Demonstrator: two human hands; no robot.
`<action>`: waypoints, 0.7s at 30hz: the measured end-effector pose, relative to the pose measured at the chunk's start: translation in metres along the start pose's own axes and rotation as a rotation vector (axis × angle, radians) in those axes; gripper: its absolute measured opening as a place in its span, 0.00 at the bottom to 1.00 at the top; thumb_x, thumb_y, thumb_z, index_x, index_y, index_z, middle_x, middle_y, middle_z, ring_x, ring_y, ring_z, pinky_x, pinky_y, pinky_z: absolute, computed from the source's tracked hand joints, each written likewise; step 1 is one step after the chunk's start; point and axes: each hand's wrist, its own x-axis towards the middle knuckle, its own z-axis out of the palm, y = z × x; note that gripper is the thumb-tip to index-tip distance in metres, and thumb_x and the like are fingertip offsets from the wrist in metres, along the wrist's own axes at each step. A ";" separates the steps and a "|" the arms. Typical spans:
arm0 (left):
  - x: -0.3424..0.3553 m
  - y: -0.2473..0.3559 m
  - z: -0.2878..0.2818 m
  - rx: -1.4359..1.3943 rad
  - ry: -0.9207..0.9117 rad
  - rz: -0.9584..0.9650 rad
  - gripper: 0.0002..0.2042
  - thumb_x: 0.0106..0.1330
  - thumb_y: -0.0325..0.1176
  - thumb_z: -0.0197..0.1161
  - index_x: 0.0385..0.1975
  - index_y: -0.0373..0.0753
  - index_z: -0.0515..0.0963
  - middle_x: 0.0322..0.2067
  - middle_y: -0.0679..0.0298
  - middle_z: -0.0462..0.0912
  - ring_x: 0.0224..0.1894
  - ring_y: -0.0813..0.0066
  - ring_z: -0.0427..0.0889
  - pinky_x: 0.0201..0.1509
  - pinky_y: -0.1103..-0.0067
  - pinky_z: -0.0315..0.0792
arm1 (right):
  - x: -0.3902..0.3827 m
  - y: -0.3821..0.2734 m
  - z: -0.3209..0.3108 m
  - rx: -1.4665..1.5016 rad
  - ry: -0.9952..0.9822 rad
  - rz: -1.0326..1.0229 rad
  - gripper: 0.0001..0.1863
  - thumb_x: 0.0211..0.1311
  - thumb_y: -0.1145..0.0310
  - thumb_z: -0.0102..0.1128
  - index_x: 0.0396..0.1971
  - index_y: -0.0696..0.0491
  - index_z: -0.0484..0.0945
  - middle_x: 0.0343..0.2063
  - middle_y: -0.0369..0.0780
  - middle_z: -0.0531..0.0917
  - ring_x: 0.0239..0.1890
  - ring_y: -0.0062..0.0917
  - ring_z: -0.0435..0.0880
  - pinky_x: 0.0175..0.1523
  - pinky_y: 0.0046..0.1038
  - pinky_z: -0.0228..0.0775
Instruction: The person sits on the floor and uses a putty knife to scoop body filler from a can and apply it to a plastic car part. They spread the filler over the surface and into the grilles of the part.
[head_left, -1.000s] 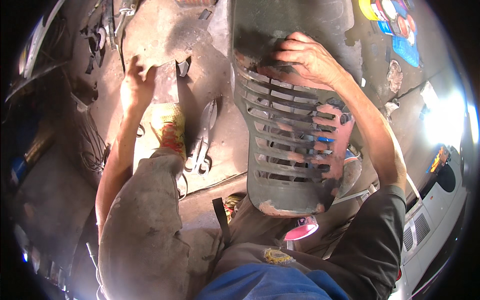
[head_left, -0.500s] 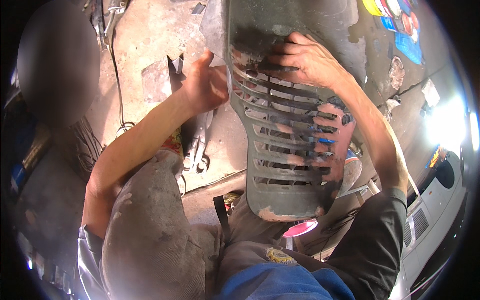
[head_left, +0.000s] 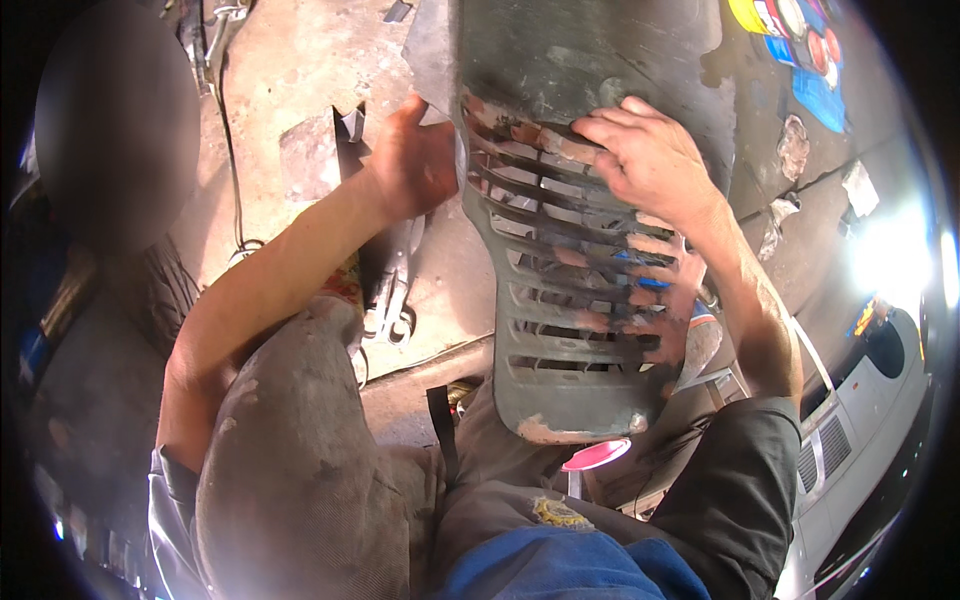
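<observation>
A long dark plastic panel with a slatted grille at its near part lies lengthwise before me, with pinkish patches on the grille's right side and bottom edge. My left hand grips the panel's left edge, thumb up, fingers partly hidden. My right hand is on the upper slats with its fingers bent; whatever is under them is unclear. Scissors lie on the floor left of the grille.
Cans and blue items sit at upper right, near crumpled scraps. Cables run along the floor at left. A pink rimmed object shows below the grille. A blurred oval hides the upper left.
My left hand came rightward from the floor side onto the panel's edge. Over the last half second my right hand moved down and to the right across the slats.
</observation>
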 end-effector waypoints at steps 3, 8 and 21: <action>0.013 0.007 -0.039 -0.225 -0.692 -0.124 0.45 0.69 0.70 0.26 0.67 0.31 0.59 0.66 0.49 0.66 0.67 0.52 0.65 0.73 0.60 0.53 | 0.010 -0.023 -0.017 0.008 -0.119 0.158 0.09 0.54 0.71 0.57 0.33 0.58 0.81 0.32 0.46 0.85 0.40 0.43 0.83 0.47 0.42 0.76; 0.018 0.010 -0.047 -0.217 -0.505 -0.148 0.46 0.68 0.71 0.25 0.66 0.31 0.62 0.65 0.48 0.67 0.66 0.53 0.65 0.70 0.58 0.55 | 0.038 -0.034 -0.034 0.148 -0.397 0.477 0.16 0.55 0.67 0.53 0.33 0.66 0.80 0.33 0.60 0.82 0.42 0.53 0.82 0.50 0.45 0.73; 0.001 0.005 0.012 0.221 0.319 0.022 0.48 0.67 0.73 0.27 0.63 0.28 0.64 0.63 0.49 0.69 0.66 0.54 0.64 0.72 0.60 0.52 | 0.043 -0.082 -0.011 0.127 -0.322 0.411 0.16 0.51 0.66 0.56 0.24 0.67 0.81 0.26 0.61 0.81 0.34 0.55 0.83 0.45 0.46 0.75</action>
